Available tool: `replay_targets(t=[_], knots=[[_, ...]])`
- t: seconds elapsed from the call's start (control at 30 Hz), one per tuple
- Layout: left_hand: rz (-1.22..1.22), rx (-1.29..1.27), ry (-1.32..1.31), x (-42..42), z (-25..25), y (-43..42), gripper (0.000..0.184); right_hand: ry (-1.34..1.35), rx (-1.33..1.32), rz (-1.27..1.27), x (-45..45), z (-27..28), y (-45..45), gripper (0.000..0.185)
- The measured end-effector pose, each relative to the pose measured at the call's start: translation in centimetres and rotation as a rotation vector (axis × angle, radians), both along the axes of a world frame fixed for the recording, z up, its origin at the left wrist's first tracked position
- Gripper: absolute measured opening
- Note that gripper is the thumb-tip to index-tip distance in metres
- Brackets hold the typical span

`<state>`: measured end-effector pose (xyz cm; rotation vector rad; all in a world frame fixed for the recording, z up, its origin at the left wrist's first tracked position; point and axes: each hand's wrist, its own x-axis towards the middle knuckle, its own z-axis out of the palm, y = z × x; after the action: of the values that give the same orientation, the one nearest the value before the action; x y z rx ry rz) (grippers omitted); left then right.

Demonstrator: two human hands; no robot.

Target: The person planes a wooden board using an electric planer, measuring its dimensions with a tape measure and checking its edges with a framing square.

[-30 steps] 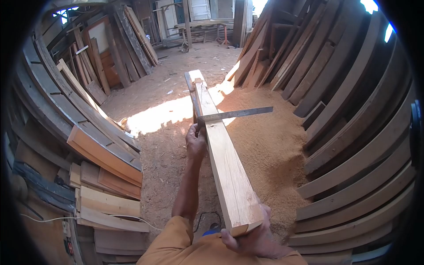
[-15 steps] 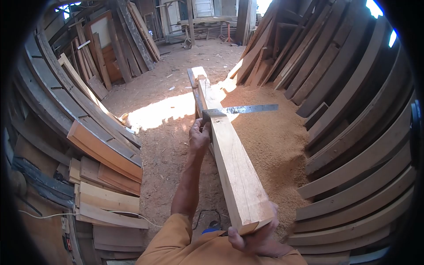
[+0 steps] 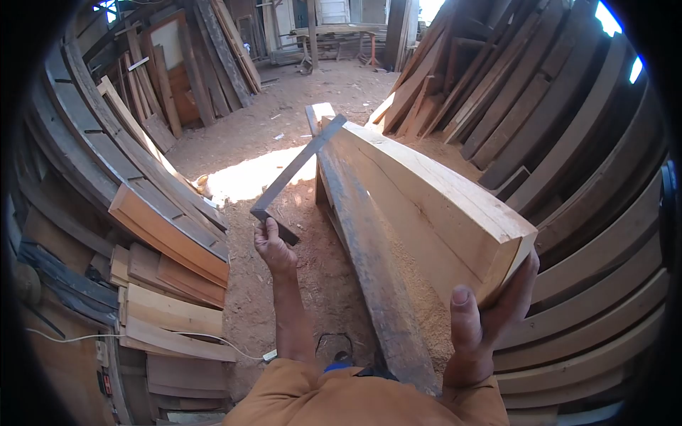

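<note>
My left hand pinches the stock of a try square, raised left of the timber, its blade slanting up and away. The tip of the blade appears to overlap the far end of a pale squared wooden beam; whether they touch I cannot tell. My right hand grips the beam's near end, thumb on the left and fingers round the right side and underneath. Tilted and lifted at this end, the beam runs away from me above a weathered bench plank.
Sawdust covers the floor around the plank. Stacked boards line the left, with a white cable across them. Curved and straight planks lean along the right. A trestle bench stands at the back.
The try square has come off the beam and swung left with my left hand. My right hand has lifted and turned the beam's near end to the right, uncovering the plank below.
</note>
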<state>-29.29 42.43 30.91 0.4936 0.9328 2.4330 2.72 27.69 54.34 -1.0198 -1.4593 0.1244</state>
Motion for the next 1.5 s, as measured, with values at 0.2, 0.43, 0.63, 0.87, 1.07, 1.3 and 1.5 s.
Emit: replay_targets(t=[0.2,0.43,0.63,0.87,1.07,1.3,1.5], knots=[[0.101,-0.064,-0.012,-6.4,-4.5,-2.2,0.003,-0.002,0.02,0.142,0.8,1.3,1.0,0.085],[0.016,-0.094,0.001,-4.8,-4.2,-3.6,0.004,0.101,-0.079,0.048,1.6,-1.7,-0.8,0.089],[-0.058,-0.176,0.104,-1.8,-5.6,-4.6,0.005,0.034,-0.396,0.041,7.0,-10.4,-6.8,0.071],[-0.258,-0.346,0.253,2.4,-9.6,-7.0,0.007,-0.098,-1.044,-0.246,10.8,-29.4,-14.0,0.078],[-0.551,-0.507,0.432,8.3,-10.4,-10.0,0.011,-0.188,-1.21,-0.205,10.7,-41.6,-15.5,0.081],[-0.869,-0.76,0.672,15.1,-9.6,-14.3,0.013,-0.584,-1.284,0.041,11.1,-43.1,-11.7,0.095],[-1.191,-0.477,0.954,22.4,-9.8,-18.1,0.021,0.583,-1.111,0.541,9.6,-39.4,-5.2,0.046]])
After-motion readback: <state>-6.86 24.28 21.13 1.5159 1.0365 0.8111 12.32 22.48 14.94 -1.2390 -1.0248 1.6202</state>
